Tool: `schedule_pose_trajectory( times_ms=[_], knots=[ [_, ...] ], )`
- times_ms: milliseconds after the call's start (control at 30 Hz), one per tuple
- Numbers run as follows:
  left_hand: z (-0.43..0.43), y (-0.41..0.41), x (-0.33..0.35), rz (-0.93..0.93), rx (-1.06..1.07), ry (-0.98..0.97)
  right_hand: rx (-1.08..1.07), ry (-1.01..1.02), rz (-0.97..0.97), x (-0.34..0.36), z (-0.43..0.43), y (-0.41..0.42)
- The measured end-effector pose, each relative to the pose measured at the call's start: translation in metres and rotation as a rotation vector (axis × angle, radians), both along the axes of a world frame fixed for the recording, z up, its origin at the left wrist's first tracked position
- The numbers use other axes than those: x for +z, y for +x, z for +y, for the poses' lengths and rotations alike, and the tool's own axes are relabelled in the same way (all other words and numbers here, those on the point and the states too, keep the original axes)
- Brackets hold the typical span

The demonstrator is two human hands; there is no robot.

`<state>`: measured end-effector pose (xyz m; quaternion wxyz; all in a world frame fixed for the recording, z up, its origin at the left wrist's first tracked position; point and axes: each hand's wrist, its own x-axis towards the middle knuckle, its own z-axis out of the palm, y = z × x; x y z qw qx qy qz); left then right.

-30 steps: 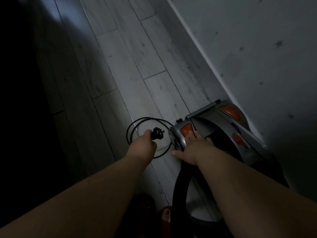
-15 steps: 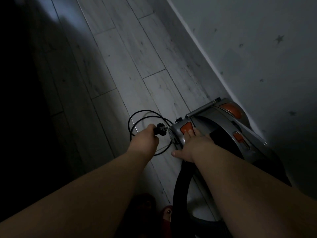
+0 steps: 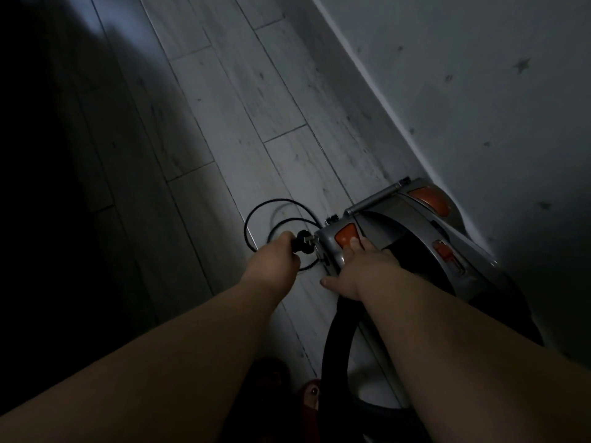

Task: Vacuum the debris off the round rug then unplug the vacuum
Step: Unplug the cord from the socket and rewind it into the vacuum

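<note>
Left hand [image 3: 275,263] grips plug [image 3: 302,246], right hand [image 3: 361,267] presses vacuum [image 3: 401,215].

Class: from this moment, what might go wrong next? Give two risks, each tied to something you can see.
1. The left hand grips the plug right by the vacuum while the right hand presses the orange button; if the cord reels in, the plug may snap against fingers.
2. The cord lies looped on the floor and could kink or snag.
</note>
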<state>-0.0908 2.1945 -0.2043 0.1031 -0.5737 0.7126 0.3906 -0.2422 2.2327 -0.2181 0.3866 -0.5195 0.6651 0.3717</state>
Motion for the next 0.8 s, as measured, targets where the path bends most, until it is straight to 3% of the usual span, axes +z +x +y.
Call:
schedule_pose_trajectory(
  times_ms=[233,567,800],
  knots=[
    [-0.005,0.001,0.001,0.011,-0.003,-0.041,-0.002,0.015,0.009,-0.004,0.000,0.001],
    [-0.023,0.003,0.013,0.138,0.206,-0.360,-0.005,0.027,-0.003,-0.005,0.000,0.000],
    [-0.021,-0.001,0.007,0.155,0.135,-0.303,-0.012,0.008,-0.011,-0.003,0.001,-0.001]
  ],
)
